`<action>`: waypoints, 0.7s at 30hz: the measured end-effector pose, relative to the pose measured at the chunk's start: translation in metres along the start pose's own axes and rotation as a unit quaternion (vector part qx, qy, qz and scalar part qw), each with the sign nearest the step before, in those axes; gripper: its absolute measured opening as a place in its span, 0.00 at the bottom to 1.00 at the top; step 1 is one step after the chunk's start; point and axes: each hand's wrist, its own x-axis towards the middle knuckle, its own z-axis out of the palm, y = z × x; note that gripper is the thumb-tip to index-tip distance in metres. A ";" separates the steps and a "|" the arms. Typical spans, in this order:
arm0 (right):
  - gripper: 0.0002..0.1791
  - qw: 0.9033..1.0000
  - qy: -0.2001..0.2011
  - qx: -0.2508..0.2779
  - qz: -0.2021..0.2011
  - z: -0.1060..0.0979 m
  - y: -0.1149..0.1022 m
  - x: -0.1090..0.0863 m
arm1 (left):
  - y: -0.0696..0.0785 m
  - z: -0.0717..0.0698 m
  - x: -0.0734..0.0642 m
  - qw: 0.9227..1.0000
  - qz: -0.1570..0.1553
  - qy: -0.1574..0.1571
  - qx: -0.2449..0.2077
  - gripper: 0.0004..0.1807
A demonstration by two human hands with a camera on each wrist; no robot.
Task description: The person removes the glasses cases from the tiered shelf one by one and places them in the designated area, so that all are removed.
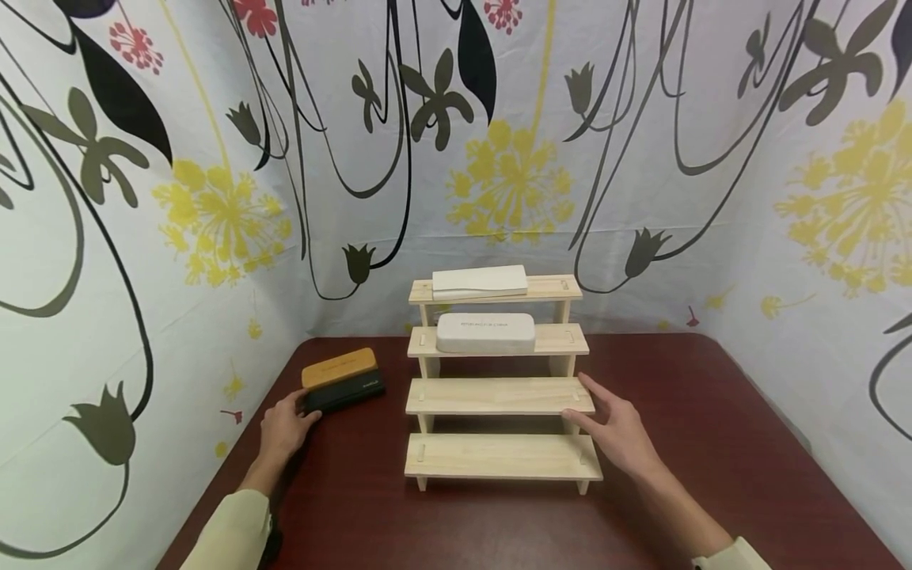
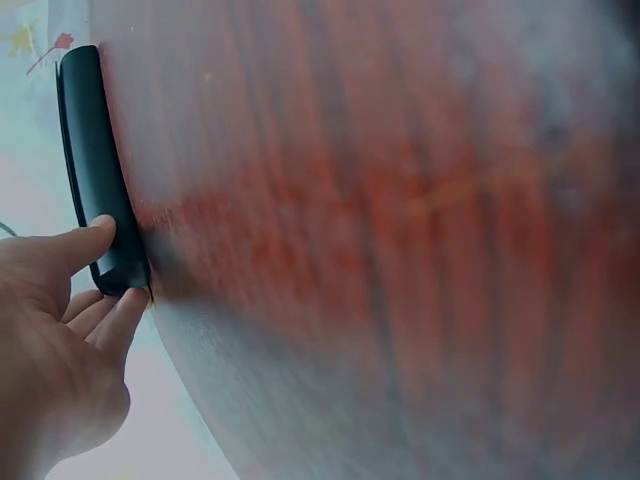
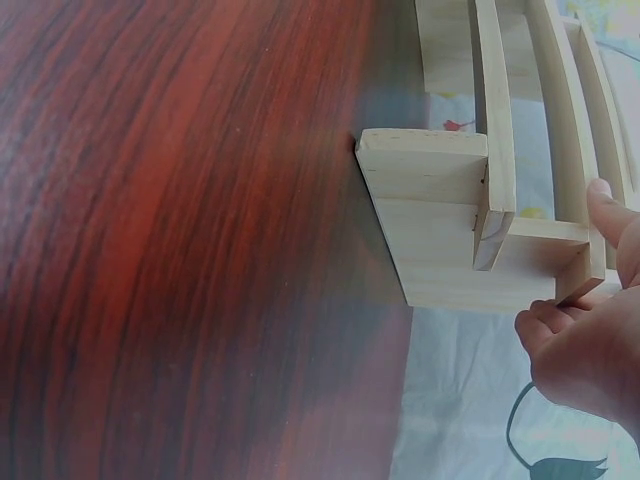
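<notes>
My left hand (image 1: 283, 431) pinches the near-left end of a dark green glasses case (image 1: 345, 392), thumb on its top and fingers at its end and underside, as the left wrist view shows. Directly behind it lies a mustard-yellow case (image 1: 338, 368). A pale wooden tiered shelf rack (image 1: 499, 396) stands mid-table. On its right side, my right hand (image 1: 620, 431) grips the end of the second step from the bottom, with the thumb at the front edge. A white glasses case (image 1: 486, 332) sits on the third step, and a flat cream-white object (image 1: 480, 281) rests on the top one.
The dark red-brown wooden table (image 1: 499, 526) has rounded far corners. Floral-patterned cloth (image 1: 456, 198) hangs behind it and along both sides. Below the left forearm, a dark object (image 1: 273, 546) shows partly beside the sleeve.
</notes>
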 end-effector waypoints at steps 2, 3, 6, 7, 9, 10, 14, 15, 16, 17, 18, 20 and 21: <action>0.46 1.000 0.000 0.001 -0.001 0.000 0.000 0.000 | 0.000 -0.001 -0.002 1.000 -0.002 0.008 -0.006 0.33; 0.46 1.000 -0.001 0.001 -0.001 0.000 0.000 0.000 | 0.000 -0.001 -0.003 1.000 -0.003 0.012 -0.010 0.32; 0.46 1.000 0.001 0.001 -0.003 0.001 0.000 0.000 | 0.000 -0.003 -0.005 0.999 -0.008 0.026 -0.028 0.31; 0.46 1.000 0.002 0.001 -0.003 0.001 0.000 0.000 | 0.000 -0.003 -0.006 0.999 -0.010 0.031 -0.035 0.31; 0.46 1.000 0.002 0.000 -0.003 0.001 0.001 0.000 | 0.000 -0.004 -0.007 0.998 -0.016 0.039 -0.051 0.31; 0.46 1.000 0.002 0.000 -0.003 0.001 0.001 0.000 | 0.000 -0.004 -0.007 0.997 -0.020 0.042 -0.061 0.31; 0.46 1.000 0.002 -0.003 -0.004 0.001 0.001 0.000 | 0.003 -0.006 -0.008 0.994 -0.031 0.052 -0.095 0.30; 0.46 1.000 0.002 -0.002 -0.005 0.001 0.001 0.000 | 0.005 -0.006 -0.008 0.993 -0.033 0.054 -0.103 0.30; 0.46 1.000 0.002 -0.002 -0.005 0.001 0.001 0.000 | 0.006 -0.006 -0.008 0.992 -0.034 0.056 -0.111 0.31; 0.46 1.000 0.003 -0.002 -0.006 0.001 0.001 0.000 | 0.007 -0.006 -0.008 0.991 -0.036 0.057 -0.118 0.31; 0.46 1.000 0.002 -0.002 -0.006 0.001 0.002 0.000 | 0.008 -0.006 -0.007 0.990 -0.037 0.059 -0.124 0.31; 0.46 1.000 0.002 0.000 -0.006 0.001 0.002 0.000 | 0.010 -0.006 -0.007 0.988 -0.037 0.061 -0.137 0.31; 0.46 1.000 0.002 0.000 -0.006 0.001 0.002 0.001 | 0.011 -0.006 -0.007 0.987 -0.036 0.061 -0.143 0.31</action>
